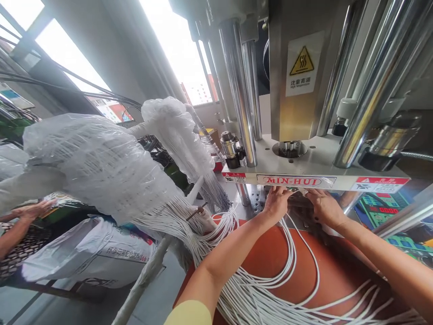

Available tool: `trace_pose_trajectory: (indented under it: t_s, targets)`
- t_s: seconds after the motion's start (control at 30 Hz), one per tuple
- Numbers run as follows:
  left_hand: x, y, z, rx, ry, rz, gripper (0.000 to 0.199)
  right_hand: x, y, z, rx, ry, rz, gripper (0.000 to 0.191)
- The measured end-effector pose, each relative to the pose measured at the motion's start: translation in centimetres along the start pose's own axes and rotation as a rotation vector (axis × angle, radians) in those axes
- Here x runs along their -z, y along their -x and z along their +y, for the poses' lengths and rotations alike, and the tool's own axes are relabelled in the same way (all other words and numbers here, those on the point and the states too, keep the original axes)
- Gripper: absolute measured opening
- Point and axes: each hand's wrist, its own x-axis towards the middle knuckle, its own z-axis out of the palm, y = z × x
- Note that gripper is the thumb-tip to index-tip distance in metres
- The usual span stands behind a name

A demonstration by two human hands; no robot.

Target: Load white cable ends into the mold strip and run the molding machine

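Observation:
My left hand (276, 203) reaches under the front plate (314, 164) of a press machine. Its fingers are bent together, and several thin white cables (292, 253) run up to its underside. Close by on the right, my right hand (326, 208) is also at the plate's lower edge, thumb and fingers drawn together. Between the fingertips lies something small and pale that I cannot make out; the plate partly hides it. More white cables (250, 289) spread in a thick bundle over the reddish-brown work surface (328, 266) under my forearms.
Plastic-wrapped cable bundles (101, 167) hang on a rack at left. Chrome columns (237, 90) and a heated head (296, 113) with a hot-surface label stand above my hands. A control panel (382, 210) is at right. Another person's hand (32, 210) shows at far left, beside a white sack (101, 253).

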Motion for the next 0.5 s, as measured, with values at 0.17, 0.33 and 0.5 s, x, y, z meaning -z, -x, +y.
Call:
trace_pose_trajectory:
  t_s: [0.17, 0.33, 0.5]
  targets:
    - [0.1, 0.9, 0.6, -0.017, -0.002, 0.034, 0.033, 0.1, 0.2, -1.1, -0.001, 0.030, 0.010, 0.047]
    - [0.2, 0.9, 1.0, -0.028, 0.012, 0.056, 0.027, 0.4, -0.3, -0.6, -0.001, 0.018, 0.002, 0.046]
    - [0.7, 1.2, 1.5, 0.046, 0.067, 0.078, 0.022, 1.0, -0.9, 0.4, -0.053, 0.001, 0.036, 0.061]
